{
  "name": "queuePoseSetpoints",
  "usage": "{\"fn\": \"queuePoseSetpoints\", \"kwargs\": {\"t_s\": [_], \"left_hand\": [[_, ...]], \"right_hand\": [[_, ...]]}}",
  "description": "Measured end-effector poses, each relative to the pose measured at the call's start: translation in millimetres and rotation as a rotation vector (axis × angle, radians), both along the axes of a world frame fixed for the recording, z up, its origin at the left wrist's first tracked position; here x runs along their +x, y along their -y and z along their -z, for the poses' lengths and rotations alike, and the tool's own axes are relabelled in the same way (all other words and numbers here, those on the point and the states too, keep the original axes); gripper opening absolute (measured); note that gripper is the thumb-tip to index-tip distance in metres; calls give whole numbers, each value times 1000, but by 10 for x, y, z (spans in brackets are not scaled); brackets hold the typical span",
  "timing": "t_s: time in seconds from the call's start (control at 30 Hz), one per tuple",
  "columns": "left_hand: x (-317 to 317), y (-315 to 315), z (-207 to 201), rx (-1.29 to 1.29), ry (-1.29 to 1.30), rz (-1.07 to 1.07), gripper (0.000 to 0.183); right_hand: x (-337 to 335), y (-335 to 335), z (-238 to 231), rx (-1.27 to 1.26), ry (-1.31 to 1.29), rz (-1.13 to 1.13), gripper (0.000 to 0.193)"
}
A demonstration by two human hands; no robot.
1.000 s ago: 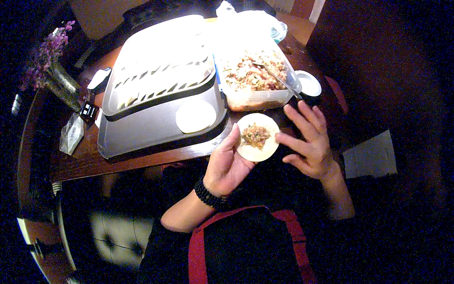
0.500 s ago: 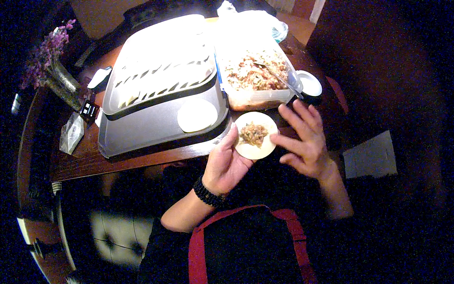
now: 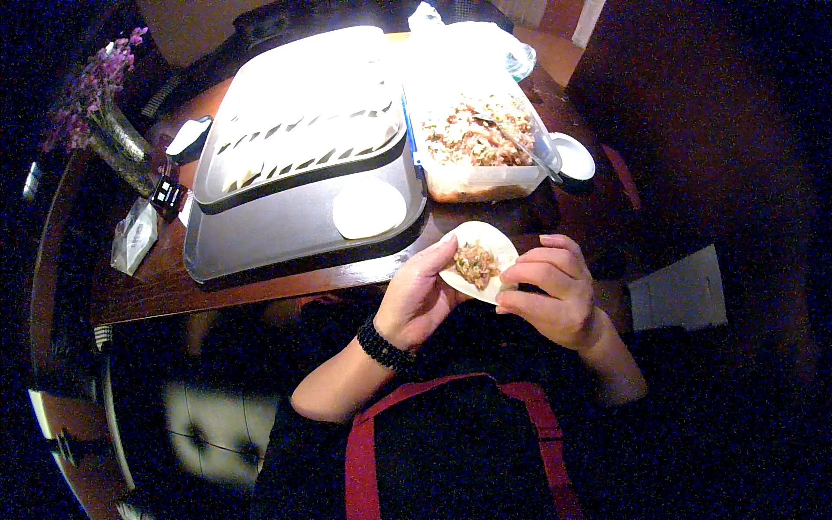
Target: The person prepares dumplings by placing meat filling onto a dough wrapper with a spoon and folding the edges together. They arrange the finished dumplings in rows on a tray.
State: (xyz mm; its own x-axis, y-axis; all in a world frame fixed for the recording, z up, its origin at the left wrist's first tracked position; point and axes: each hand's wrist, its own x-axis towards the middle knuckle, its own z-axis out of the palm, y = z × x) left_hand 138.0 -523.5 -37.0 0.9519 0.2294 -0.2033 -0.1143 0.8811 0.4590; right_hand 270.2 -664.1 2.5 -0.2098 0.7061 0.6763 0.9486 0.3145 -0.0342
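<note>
My left hand (image 3: 414, 293) supports a round, pale dumpling wrapper (image 3: 482, 233) from beneath, its thumb over the left edge. A mound of chopped filling (image 3: 476, 264) sits in the middle of the wrapper, which curves slightly upward. At the wrapper's right edge, my right hand (image 3: 555, 292) has its thumb and fingers closed on the rim. Both hands are in front of the table's near edge, just below a clear plastic container of filling (image 3: 485, 184). A spoon (image 3: 520, 149) leans in that container, its handle over the right rim.
A dark tray (image 3: 295, 234) holds a pale stack of round wrappers (image 3: 370, 209). Behind it, a second tray (image 3: 208, 192) carries rows of pale pieces, washed out by glare. A small white-topped bowl (image 3: 572, 157) is right of the container. A flower vase (image 3: 121, 143) stands far left.
My right hand has come down and left, its spread fingers closing on the wrapper's right edge. The wrapper has shifted slightly right and down and now tilts and curves.
</note>
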Motion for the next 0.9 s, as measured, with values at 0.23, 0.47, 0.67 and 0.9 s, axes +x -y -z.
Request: {"fn": "queuePoseSetpoints", "kwargs": {"t_s": [0.23,0.47,0.67,0.9], "left_hand": [[-34,58,-157,479,-8,5,36],[-124,74,-274,670,-45,50,37],[-101,35,-261,579,-1,129,37],[-101,80,-182,154,61,118,46]], "right_hand": [[13,-148,-109,63,-88,91,18],[65,-252,-81,115,-169,105,19],[76,-202,-63,89,-108,109,16],[51,-197,2,163,3,229,10]]}}
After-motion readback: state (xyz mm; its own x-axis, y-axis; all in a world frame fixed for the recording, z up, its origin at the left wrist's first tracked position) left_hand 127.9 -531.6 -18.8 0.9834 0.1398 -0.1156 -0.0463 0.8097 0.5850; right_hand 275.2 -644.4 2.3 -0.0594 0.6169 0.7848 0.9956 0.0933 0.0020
